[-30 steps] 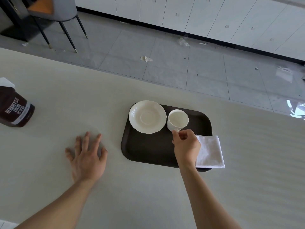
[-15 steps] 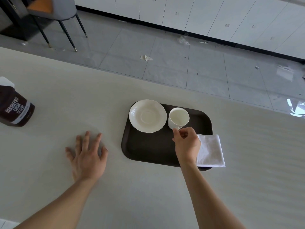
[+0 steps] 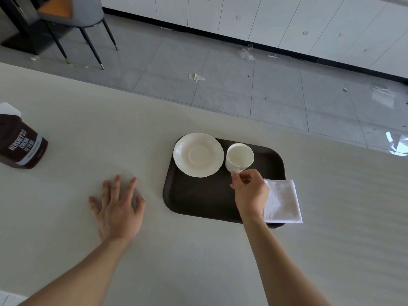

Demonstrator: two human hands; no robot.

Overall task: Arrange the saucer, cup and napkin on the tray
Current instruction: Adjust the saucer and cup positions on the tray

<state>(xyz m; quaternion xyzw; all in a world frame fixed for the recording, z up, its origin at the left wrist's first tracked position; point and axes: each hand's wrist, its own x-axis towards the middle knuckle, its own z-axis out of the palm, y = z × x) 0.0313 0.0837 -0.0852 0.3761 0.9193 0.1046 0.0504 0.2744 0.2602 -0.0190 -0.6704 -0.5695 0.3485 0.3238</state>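
Observation:
A dark brown tray (image 3: 198, 202) lies on the pale table. At its far left corner rests a white saucer (image 3: 198, 154), overhanging the rim a little. Just right of the saucer stands an empty white cup (image 3: 239, 157), upright on the tray. My right hand (image 3: 250, 192) pinches the cup's handle at its near side; the handle is hidden by my fingers. A folded white napkin (image 3: 282, 202) lies on the tray's right side, reaching over the right edge. My left hand (image 3: 118, 208) rests flat on the table left of the tray, fingers spread, holding nothing.
A brown Hershey's cocoa container (image 3: 19, 143) stands at the table's far left. The table's far edge (image 3: 154, 96) runs diagonally behind the tray, with grey floor tiles beyond. A chair (image 3: 77, 16) stands on the floor at the top left.
The cup has shifted slightly farther away on the tray with my right hand on its handle. My left hand has stayed in place.

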